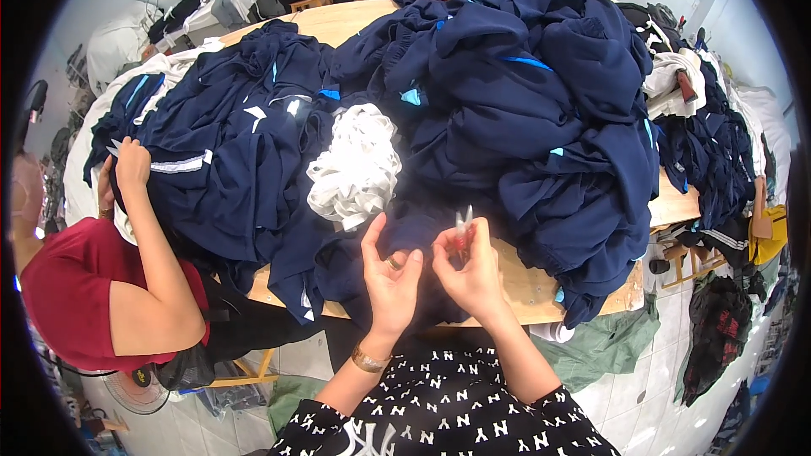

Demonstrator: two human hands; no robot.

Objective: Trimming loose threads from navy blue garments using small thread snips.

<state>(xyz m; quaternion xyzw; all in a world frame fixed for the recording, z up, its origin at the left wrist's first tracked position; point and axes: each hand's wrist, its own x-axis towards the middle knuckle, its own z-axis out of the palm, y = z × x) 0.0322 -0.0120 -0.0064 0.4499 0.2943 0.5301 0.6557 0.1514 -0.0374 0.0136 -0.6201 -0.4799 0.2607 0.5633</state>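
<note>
Wooden table heaped with navy garments, tiled floor below; right hand closed round snips, left hand loosely open, empty-looking.

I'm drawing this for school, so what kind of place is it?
Probably a clothing workshop: navy garments are heaped on a wooden table, the person's right hand holds small red snips, and a bundle of white strips lies among them.

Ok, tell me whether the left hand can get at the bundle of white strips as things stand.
Probably yes: the bundle of white strips lies uncovered just beyond the left hand, and the right hand, with its snips, is off to the side.
</note>
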